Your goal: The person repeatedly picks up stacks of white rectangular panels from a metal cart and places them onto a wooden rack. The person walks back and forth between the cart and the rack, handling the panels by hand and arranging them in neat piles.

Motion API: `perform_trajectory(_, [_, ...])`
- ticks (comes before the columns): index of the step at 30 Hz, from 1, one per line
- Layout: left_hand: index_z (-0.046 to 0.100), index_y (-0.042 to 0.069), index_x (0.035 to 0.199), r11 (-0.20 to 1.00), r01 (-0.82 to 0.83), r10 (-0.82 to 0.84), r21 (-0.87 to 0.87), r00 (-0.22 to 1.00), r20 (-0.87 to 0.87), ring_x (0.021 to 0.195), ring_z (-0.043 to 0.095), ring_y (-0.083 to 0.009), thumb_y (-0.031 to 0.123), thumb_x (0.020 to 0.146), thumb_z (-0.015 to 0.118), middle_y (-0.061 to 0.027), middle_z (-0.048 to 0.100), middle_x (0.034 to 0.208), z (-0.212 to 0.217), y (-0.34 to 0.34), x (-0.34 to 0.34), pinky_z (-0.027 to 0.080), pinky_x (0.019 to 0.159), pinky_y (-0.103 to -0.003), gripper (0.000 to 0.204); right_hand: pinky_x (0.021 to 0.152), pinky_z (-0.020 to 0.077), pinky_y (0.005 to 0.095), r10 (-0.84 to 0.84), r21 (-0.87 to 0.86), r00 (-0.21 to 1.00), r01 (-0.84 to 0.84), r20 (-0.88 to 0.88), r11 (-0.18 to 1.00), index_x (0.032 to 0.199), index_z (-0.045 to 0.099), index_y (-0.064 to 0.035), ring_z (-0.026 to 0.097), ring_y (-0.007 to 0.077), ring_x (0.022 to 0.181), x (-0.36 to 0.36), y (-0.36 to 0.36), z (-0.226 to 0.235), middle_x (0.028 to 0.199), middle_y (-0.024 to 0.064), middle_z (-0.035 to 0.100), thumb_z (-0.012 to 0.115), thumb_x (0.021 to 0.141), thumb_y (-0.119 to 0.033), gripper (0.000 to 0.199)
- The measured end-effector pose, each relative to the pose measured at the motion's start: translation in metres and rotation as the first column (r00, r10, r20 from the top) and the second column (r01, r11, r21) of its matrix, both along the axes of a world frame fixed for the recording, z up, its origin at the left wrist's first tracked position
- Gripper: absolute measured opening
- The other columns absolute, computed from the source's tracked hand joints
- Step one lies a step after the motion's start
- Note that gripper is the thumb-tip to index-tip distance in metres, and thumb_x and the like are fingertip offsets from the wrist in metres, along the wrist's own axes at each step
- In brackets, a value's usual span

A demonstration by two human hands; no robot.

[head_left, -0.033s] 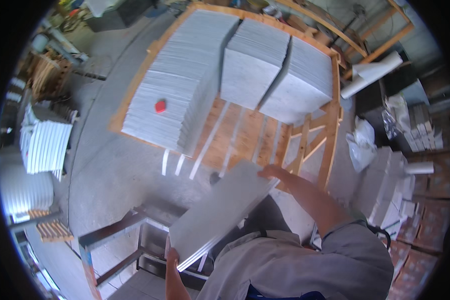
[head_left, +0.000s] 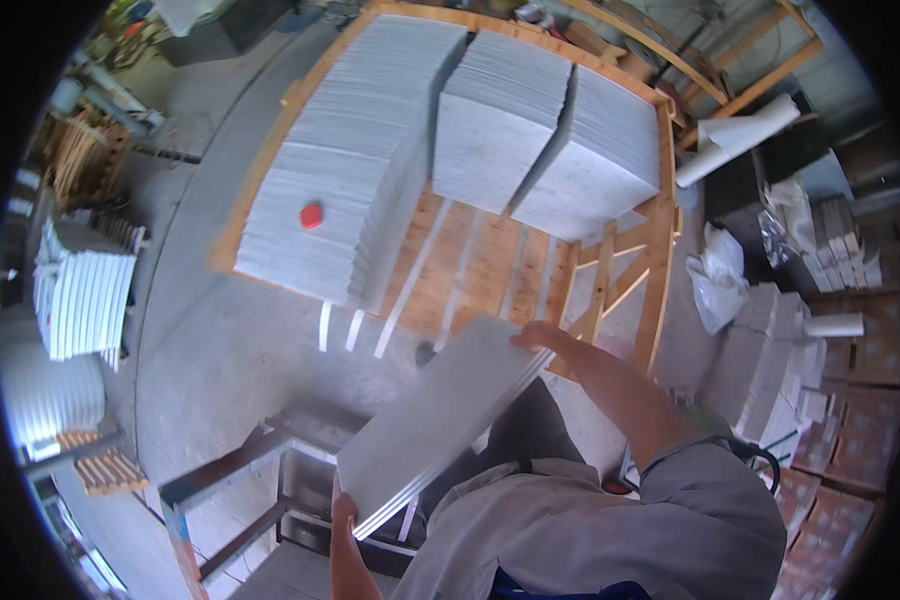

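A small stack of long, pale grey stone tiles is held tilted in front of my body, with layered edges showing along its near side. My right hand grips the upper right corner, fingers closed around the edge. At the lower left end, my left hand grips the opposite corner; its fingers are partly hidden under the tiles. Beyond them stands a wooden crate with tall rows of upright grey tiles. A small red object lies on the left row.
A metal frame stand is at the lower left, close to my left arm. White foam strips lie across the crate floor. On the right are a white plastic bag, stacked pale boxes and brown cartons. More stacked slabs stand far left.
The surroundings have shifted slightly left in the picture. Both hands keep their grip on the tiles, which have hardly moved.
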State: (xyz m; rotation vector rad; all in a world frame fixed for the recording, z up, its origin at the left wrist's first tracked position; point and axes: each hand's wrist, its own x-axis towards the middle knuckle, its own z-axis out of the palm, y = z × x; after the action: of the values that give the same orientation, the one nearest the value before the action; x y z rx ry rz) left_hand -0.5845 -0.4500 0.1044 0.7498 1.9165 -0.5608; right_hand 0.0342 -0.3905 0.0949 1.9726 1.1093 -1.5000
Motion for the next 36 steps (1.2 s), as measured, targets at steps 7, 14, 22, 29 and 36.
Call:
perform_trajectory(7, [0.048, -0.012, 0.112, 0.994, -0.005, 0.003, -0.107, 1.000, -0.015, 0.107, 0.051, -0.0361, 0.028, 0.087, 0.028, -0.0276, 0.052, 0.114, -0.015, 0.087, 0.056, 0.038, 0.089, -0.040, 0.051, 0.087, 0.0411, 0.0395, 0.054, 0.013, 0.998, -0.055, 0.044, 0.998, 0.098, 0.064, -0.0029, 0.054, 0.0326, 0.102, 0.039, 0.048, -0.065, 0.107, 0.0158, 0.059, 0.043, 0.079, -0.054, 0.059])
perform_trajectory(14, [0.049, -0.011, 0.110, 0.974, -0.019, 0.002, -0.224, 0.997, -0.076, 0.105, 0.051, -0.0377, 0.027, 0.088, 0.026, -0.0285, 0.053, 0.111, -0.067, 0.092, 0.086, 0.040, 0.086, -0.041, 0.049, 0.080, 0.0459, 0.0378, 0.078, -0.043, 0.997, -0.077, 0.019, 0.996, 0.099, 0.064, -0.0058, 0.059, 0.0280, 0.094, 0.073, 0.071, -0.164, 0.101, 0.0134, 0.062, 0.049, 0.075, -0.045, 0.048])
perform_trajectory(22, [0.050, -0.010, 0.107, 0.955, -0.045, 0.004, -0.292, 0.990, -0.142, 0.102, 0.052, -0.0396, 0.026, 0.088, 0.025, -0.0297, 0.054, 0.107, -0.131, 0.076, 0.119, 0.041, 0.083, -0.043, 0.048, 0.087, 0.0426, 0.0395, 0.120, -0.151, 0.991, -0.128, -0.062, 0.980, 0.106, 0.061, -0.0058, 0.053, 0.0308, 0.105, 0.086, 0.136, -0.262, 0.113, 0.0142, 0.057, 0.049, 0.076, -0.046, 0.051])
perform_trajectory(29, [0.050, -0.013, 0.107, 0.965, -0.044, 0.019, -0.260, 0.995, -0.098, 0.100, 0.053, -0.0394, 0.030, 0.088, 0.024, -0.0290, 0.055, 0.106, -0.191, 0.070, 0.127, 0.042, 0.081, -0.043, 0.054, 0.088, 0.0423, 0.0389, 0.174, -0.293, 0.983, -0.182, -0.055, 0.939, 0.113, 0.058, -0.0125, 0.052, 0.0268, 0.109, 0.091, 0.189, -0.324, 0.119, 0.0078, 0.054, 0.050, 0.077, -0.042, 0.048])
perform_trajectory(36, [0.049, -0.014, 0.108, 0.952, -0.122, 0.093, -0.280, 0.989, -0.113, 0.098, 0.055, -0.0382, 0.030, 0.088, 0.024, -0.0296, 0.055, 0.104, -0.185, 0.096, 0.152, 0.042, 0.082, -0.041, 0.054, 0.080, 0.0434, 0.0407, 0.030, -0.142, 0.992, -0.048, -0.125, 0.989, 0.098, 0.061, 0.0033, 0.056, 0.0325, 0.098, 0.112, 0.190, -0.332, 0.104, 0.0198, 0.059, 0.050, 0.076, -0.047, 0.056])
